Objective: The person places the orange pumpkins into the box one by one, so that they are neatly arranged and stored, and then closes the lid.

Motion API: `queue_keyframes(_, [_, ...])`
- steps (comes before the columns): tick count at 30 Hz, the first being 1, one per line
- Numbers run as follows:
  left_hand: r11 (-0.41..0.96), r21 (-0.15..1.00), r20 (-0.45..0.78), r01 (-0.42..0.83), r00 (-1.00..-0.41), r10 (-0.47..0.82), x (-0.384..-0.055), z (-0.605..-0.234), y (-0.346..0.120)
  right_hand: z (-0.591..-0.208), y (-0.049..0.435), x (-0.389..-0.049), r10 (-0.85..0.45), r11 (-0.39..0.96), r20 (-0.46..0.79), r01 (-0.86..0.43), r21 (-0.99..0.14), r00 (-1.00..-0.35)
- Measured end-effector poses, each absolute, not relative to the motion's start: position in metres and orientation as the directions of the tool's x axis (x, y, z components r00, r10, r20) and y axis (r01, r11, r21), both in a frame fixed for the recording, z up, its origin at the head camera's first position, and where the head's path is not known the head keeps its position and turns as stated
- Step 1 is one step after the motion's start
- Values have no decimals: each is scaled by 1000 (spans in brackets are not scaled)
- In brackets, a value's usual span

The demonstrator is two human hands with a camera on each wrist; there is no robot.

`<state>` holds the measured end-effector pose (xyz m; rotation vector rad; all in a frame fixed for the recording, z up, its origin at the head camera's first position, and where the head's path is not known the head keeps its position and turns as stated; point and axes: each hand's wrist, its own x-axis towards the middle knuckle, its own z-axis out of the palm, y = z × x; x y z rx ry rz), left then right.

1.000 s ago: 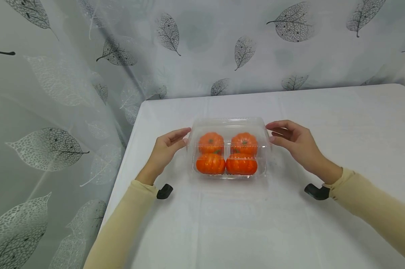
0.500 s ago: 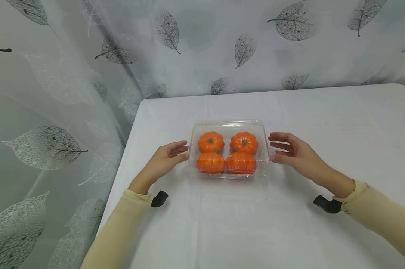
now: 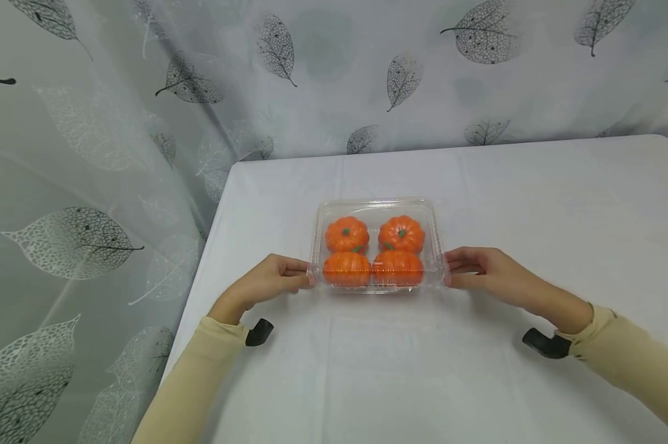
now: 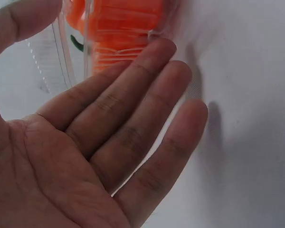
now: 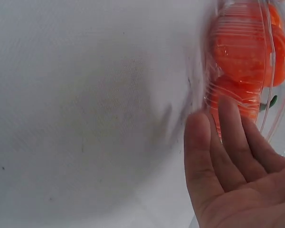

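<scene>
A clear plastic clamshell box (image 3: 374,208) with its lid down rests on the table. Through the lid I see several small orange pumpkins (image 3: 402,234) with green stems, in two rows. My left hand (image 3: 264,282) touches the box's left side near the front corner; in the left wrist view its fingers (image 4: 133,137) extend along the box wall. At the right side, near the front corner, is my right hand (image 3: 495,274). The right wrist view shows its fingers (image 5: 233,137) stretched out against the ribbed wall. Where each thumb meets the rim is hard to make out.
The box stands on a white-covered table (image 3: 400,382). A leaf-patterned curtain (image 3: 334,68) hangs behind it and along the left. Dark wrist-camera mounts (image 3: 546,344) stick out below both wrists.
Both hands have slid from the box's back part along its sides to the front corners. The lid's back edge sits lower than a second ago, and the back pumpkins show more clearly.
</scene>
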<state>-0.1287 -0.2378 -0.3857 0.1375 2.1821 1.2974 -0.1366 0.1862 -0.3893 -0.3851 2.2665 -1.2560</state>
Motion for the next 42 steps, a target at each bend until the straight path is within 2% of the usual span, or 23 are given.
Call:
queue_keyframes(6, [478, 851, -432, -218, -808, 401, -129, -391, -236, -391, 182, -136, -480, 553, -383, 66, -830, -789])
queue_keyframes(10, [442, 868, -419, -227, -814, 404, -129, -391, -235, -392, 182, -135, -487, 552, -388, 68, -831, -782])
queue_keyframes(15, [377, 889, -412, -261, -816, 407, -127, -392, -232, -394, 181, -134, -513, 508, -381, 86, -857, -770])
queue_keyframes(23, [312, 911, -375, -269, -855, 358, -127, -397, -227, -396, 178, -135, -536, 443, -395, 150, -884, -746])
queue_keyframes(29, [279, 902, -414, -330, -846, 337, -127, -397, -223, -398, 176, -135, -577, 366, -389, 199, -909, -718])
queue_keyframes(42, [223, 914, -399, -339, -848, 349, -128, -402, -225, -405, 172, -131, -565, 298, -353, 215, -930, -745])
